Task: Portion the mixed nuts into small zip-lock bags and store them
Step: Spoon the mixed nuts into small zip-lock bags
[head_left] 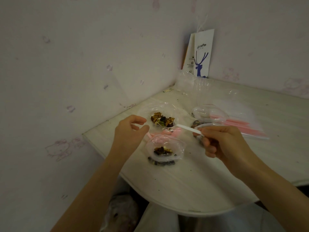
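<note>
The right hand (222, 144) grips a white spoon (185, 128) heaped with nuts (164, 122), just beyond the left hand (128, 131). The left hand pinches the pink rim of a small zip-lock bag (165, 152) on the counter (192, 181) between the hands.

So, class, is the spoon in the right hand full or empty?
Full: the spoon carries a heap of mixed nuts in its bowl, gripped by the right hand.
</note>
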